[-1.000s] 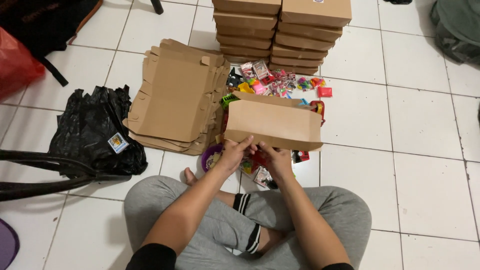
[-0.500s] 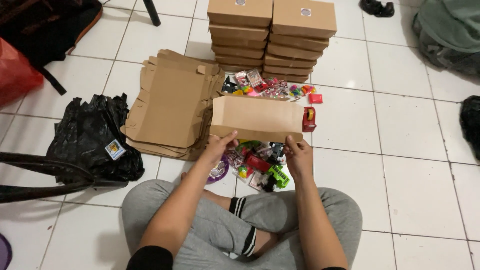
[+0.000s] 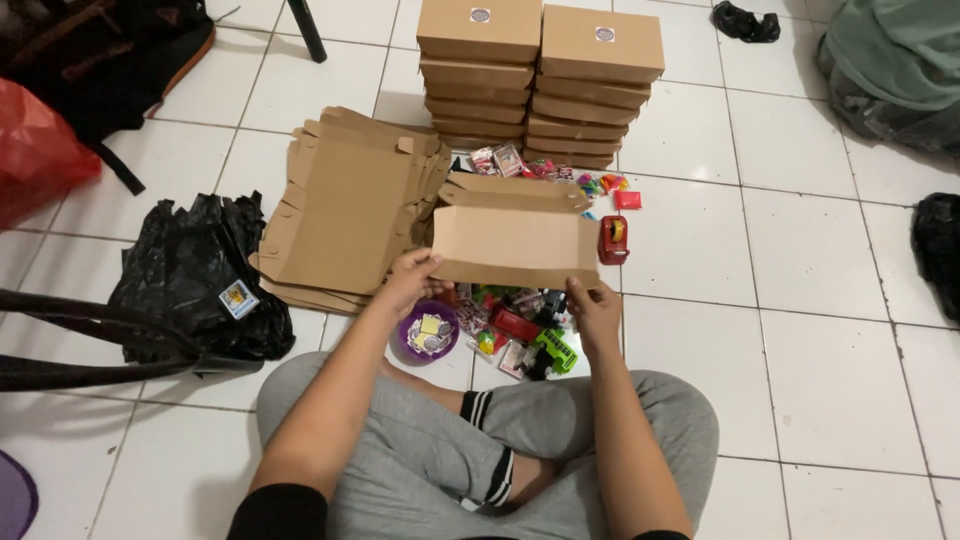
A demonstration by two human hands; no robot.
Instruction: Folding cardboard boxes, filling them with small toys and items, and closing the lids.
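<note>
I sit cross-legged on a white tiled floor. Both hands hold up a brown cardboard box (image 3: 515, 240) that is half folded, its lid flap standing up. My left hand (image 3: 408, 280) grips its lower left corner and my right hand (image 3: 592, 306) grips its lower right corner. Below the box lie several small colourful packets and toys (image 3: 520, 330) and a purple bowl (image 3: 428, 332) with small items in it.
A pile of flat unfolded cardboard boxes (image 3: 345, 205) lies to the left. Two stacks of closed brown boxes (image 3: 540, 80) stand behind. A red tape dispenser (image 3: 613, 240) sits at the right. A black plastic bag (image 3: 195, 275), a red bag (image 3: 35, 150) and dark bags surround.
The box has been lifted and turned so its long panel faces me, with my hands moving apart to its two lower corners. The camera view has tilted toward the stacks.
</note>
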